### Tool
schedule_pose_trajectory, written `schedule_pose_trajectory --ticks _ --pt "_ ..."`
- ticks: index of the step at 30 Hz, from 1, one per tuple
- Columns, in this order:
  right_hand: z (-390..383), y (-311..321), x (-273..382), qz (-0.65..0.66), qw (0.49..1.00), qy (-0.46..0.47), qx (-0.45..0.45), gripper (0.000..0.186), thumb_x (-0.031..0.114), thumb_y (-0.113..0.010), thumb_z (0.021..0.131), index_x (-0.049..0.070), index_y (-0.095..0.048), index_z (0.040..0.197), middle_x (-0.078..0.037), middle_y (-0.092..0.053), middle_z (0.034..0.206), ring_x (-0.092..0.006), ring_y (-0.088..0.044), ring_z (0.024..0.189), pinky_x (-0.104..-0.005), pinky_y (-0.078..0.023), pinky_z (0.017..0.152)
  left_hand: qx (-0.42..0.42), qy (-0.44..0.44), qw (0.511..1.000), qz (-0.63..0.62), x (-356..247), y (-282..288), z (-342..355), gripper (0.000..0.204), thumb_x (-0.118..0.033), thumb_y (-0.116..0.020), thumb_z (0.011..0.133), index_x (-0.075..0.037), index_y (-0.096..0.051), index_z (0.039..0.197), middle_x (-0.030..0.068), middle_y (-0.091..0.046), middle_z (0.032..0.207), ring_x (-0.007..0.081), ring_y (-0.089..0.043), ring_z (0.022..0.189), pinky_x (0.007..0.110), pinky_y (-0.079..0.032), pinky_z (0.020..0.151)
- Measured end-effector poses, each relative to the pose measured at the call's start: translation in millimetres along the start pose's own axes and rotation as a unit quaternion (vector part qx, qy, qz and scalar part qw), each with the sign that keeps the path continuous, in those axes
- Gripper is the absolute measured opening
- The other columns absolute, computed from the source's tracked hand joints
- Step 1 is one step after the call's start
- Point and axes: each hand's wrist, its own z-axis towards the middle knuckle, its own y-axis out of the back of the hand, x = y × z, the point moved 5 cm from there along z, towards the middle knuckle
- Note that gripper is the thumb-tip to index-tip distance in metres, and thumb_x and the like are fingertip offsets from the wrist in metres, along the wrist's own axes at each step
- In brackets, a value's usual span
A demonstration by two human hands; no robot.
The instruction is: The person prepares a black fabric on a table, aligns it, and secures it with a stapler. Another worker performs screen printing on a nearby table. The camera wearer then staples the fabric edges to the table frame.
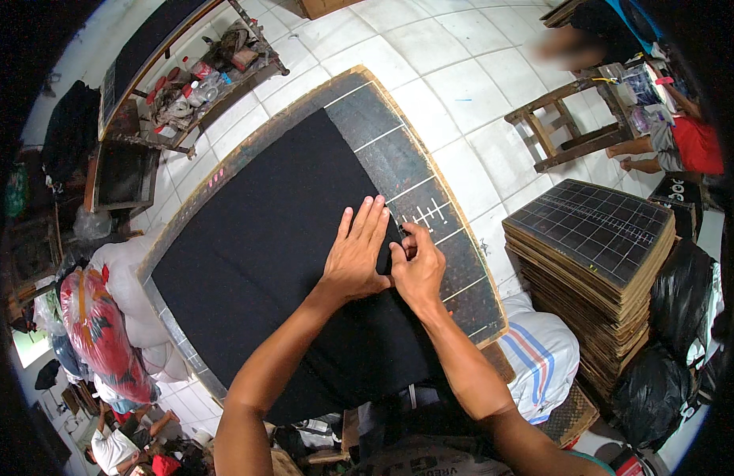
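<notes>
A large piece of black cloth (256, 214) lies spread over a dark board (383, 155) marked with white lines. Its right edge runs along the board's lined strip. My left hand (356, 252) rests flat on the cloth near that edge, fingers stretched out and pointing away from me. Just to its right, my right hand (420, 268) has its fingers curled at the cloth's edge, thumb and forefinger in a pinch there. How much cloth lies between those fingertips is partly hidden. Slight creases show in the cloth nearer to me.
A tall stack of lined boards (589, 230) stands at right, with a wooden stool (573, 127) beyond it. A white striped sack (541, 349) sits by the board's near right corner. Bags of cloth (101, 325) lie at left; a cluttered shelf (200, 95) is far left. Other people are around.
</notes>
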Motion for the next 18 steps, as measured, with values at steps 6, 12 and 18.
schedule_pose_trajectory --ticks 6,12,18 --pt "1.0 -0.6 1.8 -0.005 0.999 0.034 -0.023 0.033 0.004 -0.073 0.083 0.004 -0.064 0.114 -0.011 -0.066 0.078 -0.0229 -0.065 0.066 -0.0351 -0.052 0.062 -0.025 -0.006 1.000 0.003 0.0 -2.7 0.1 0.108 -0.024 -0.079 0.061 0.008 -0.029 0.152 0.0237 -0.024 0.163 0.0357 -0.020 0.153 0.054 -0.014 0.124" --pt "-3.4 1.3 4.5 -0.021 0.998 0.040 -0.046 0.034 0.005 -0.073 0.082 0.004 -0.063 0.114 -0.012 -0.066 0.079 -0.0245 -0.065 0.066 -0.0366 -0.052 0.062 -0.054 -0.014 0.998 0.012 -7.2 -9.7 -1.1 0.083 -0.017 -0.063 0.077 0.009 -0.032 0.150 0.0255 -0.025 0.162 0.0375 -0.020 0.153 0.056 -0.012 0.123" --pt "-7.4 6.5 4.2 -0.024 0.997 0.071 -0.007 0.035 0.006 -0.075 0.081 0.004 -0.064 0.114 -0.012 -0.064 0.077 -0.0240 -0.064 0.064 -0.0364 -0.051 0.061 -0.035 -0.014 0.999 0.021 -6.3 -9.5 -3.0 0.087 -0.025 -0.066 0.080 0.010 -0.030 0.151 0.0256 -0.023 0.162 0.0375 -0.018 0.153 0.055 -0.013 0.123"
